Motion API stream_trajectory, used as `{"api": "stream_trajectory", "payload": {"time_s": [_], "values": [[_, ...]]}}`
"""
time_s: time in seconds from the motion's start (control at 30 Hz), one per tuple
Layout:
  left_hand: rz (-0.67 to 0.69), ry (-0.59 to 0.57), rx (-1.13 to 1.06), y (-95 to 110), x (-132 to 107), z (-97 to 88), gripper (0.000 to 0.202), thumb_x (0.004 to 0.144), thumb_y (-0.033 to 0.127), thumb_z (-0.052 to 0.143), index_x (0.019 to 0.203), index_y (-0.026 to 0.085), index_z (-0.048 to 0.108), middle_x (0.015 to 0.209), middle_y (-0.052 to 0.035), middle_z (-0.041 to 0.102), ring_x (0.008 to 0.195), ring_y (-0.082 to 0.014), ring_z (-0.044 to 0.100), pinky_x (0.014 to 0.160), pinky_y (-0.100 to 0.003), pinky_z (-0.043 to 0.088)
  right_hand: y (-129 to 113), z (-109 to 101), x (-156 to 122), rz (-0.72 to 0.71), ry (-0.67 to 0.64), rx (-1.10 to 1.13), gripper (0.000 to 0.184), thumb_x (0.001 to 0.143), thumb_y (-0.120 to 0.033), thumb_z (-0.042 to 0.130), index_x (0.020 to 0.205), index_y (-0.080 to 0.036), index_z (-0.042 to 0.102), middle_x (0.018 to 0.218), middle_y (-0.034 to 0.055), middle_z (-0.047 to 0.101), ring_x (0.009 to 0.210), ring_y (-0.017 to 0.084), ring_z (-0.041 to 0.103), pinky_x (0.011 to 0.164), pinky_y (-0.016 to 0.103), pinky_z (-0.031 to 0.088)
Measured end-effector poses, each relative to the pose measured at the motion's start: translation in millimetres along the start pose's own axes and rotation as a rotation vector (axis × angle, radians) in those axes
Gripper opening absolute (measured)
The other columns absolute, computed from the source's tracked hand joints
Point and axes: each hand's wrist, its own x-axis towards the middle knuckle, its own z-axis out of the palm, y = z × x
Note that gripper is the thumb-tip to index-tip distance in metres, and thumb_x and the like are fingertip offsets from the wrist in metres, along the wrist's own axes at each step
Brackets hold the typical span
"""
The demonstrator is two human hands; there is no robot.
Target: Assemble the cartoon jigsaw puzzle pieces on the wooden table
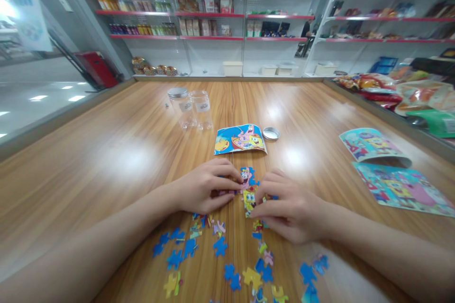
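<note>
A partly joined jigsaw puzzle (249, 195), with a pink figure and a yellow face on it, lies on the table between my hands. My left hand (209, 184) is at its left edge, fingers curled and thumb bent in, closed on puzzle pieces there. From the right, my right hand (289, 206) pinches at the puzzle's right side, its fingertips on the yellow part and hiding some of it. Loose blue jigsaw pieces (220, 246) and yellow jigsaw pieces (252, 278) are scattered nearer to me. Just beyond the hands lies a curled picture sheet (241, 139) showing cartoon characters.
Two clear plastic jars stand farther back, a lidded jar (183, 111) and an open jar (202, 111). A silver lid (271, 133) lies beside the sheet. Two more picture sheets (401, 187) rest at the right. Packaged goods (426, 94) line the right edge, with stocked shelves (213, 14) behind.
</note>
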Motion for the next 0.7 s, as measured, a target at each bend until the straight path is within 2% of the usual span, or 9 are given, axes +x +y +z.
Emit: {"api": "stream_trajectory", "payload": {"time_s": [0.23, 0.4, 0.47, 0.57, 0.63, 0.7], "values": [[-0.038, -0.023, -0.034, -0.5, 0.5, -1.8, 0.031, 0.089, 0.013, 0.064, 0.118, 0.020, 0.071, 0.112, -0.0119, 0.070, 0.105, -0.0228, 0.065, 0.095, -0.043, 0.054, -28.9, 12.1, 4.9, -0.080, -0.161, 0.066, 0.010, 0.092, -0.027, 0.061, 0.097, -0.024, 0.069, 0.081, 0.0005, 0.056, 0.074, 0.016, 0.049, 0.078, 0.039, 0.033], [-0.014, -0.022, -0.041, -0.6, 0.6, -5.0, 0.027, 0.091, 0.014, 0.062, 0.116, 0.018, 0.070, 0.112, -0.0132, 0.070, 0.106, -0.0227, 0.065, 0.095, -0.042, 0.054, -25.0, 14.2, 4.1, -0.026, -0.120, 0.023, 0.009, 0.094, -0.027, 0.062, 0.093, -0.022, 0.069, 0.082, 0.0017, 0.057, 0.077, 0.017, 0.049, 0.077, 0.038, 0.034], [-0.029, 0.039, -0.023, -2.9, -2.4, -9.0, 0.025, 0.091, 0.012, 0.060, 0.114, 0.017, 0.070, 0.111, -0.0136, 0.069, 0.104, -0.0212, 0.065, 0.093, -0.040, 0.056, -21.3, 12.5, 2.8, 0.033, -0.037, 0.019, 0.008, 0.092, -0.022, 0.061, 0.096, -0.021, 0.069, 0.088, 0.0035, 0.059, 0.081, 0.018, 0.051, 0.078, 0.038, 0.037], [-0.128, 0.181, 0.089, -9.0, -9.9, -16.3, 0.021, 0.091, 0.012, 0.058, 0.107, 0.016, 0.071, 0.098, -0.0103, 0.069, 0.091, -0.0176, 0.065, 0.081, -0.033, 0.056, -12.9, 10.0, -0.4, 0.196, 0.111, -0.059, 0.022, 0.090, -0.018, 0.062, 0.111, -0.022, 0.069, 0.112, 0.0088, 0.062, 0.101, 0.024, 0.054, 0.088, 0.041, 0.042], [-0.194, 0.201, 0.120, -12.6, -15.4, -19.2, 0.017, 0.091, 0.013, 0.059, 0.102, 0.016, 0.071, 0.089, -0.0075, 0.067, 0.081, -0.0151, 0.063, 0.072, -0.028, 0.054, -5.7, 9.0, -2.7, 0.292, 0.126, -0.116, 0.030, 0.090, -0.023, 0.065, 0.120, -0.024, 0.067, 0.130, 0.0109, 0.057, 0.117, 0.028, 0.051, 0.097, 0.047, 0.042], [-0.253, 0.166, 0.071, -14.4, -19.9, -19.2, 0.014, 0.090, 0.013, 0.059, 0.097, 0.014, 0.071, 0.083, -0.0058, 0.065, 0.071, -0.0122, 0.060, 0.061, -0.024, 0.048, 0.5, 8.4, -4.5, 0.354, 0.078, -0.131, 0.031, 0.090, -0.028, 0.067, 0.121, -0.026, 0.067, 0.136, 0.0104, 0.055, 0.124, 0.030, 0.048, 0.101, 0.050, 0.041]]}}
